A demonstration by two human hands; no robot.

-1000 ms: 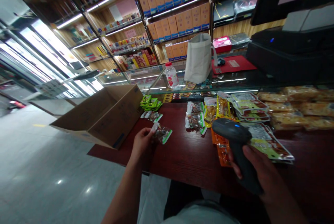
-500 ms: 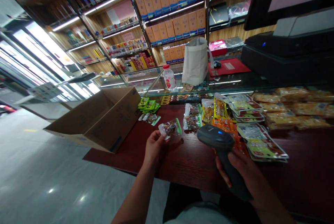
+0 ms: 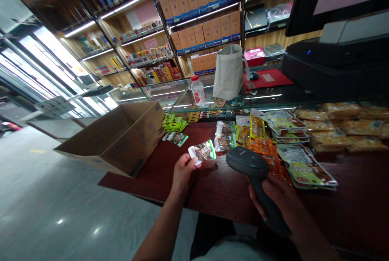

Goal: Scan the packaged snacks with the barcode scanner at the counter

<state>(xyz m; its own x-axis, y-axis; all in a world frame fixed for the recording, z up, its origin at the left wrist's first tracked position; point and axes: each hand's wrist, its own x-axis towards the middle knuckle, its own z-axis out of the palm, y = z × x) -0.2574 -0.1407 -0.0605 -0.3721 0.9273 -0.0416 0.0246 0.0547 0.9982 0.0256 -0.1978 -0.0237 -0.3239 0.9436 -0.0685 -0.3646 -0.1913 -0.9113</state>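
My left hand pinches a small clear snack packet with a green edge and brown pieces inside. My right hand is wrapped around the grip of a dark grey handheld barcode scanner. The scanner's head points left toward the packet, a short gap apart. Both hands are above a dark red wooden counter. Piles of packaged snacks lie beyond and to the right of the scanner, which hides part of an orange packet.
An open cardboard box stands at the counter's left end, with green packets beside it. Behind rise a glass display case, canvas tote bag, plastic bottle, black till terminal and stocked shelves.
My left hand has moved right and up, turning the packet's face toward the scanner. The scanner has shifted slightly left, closing the gap between them.
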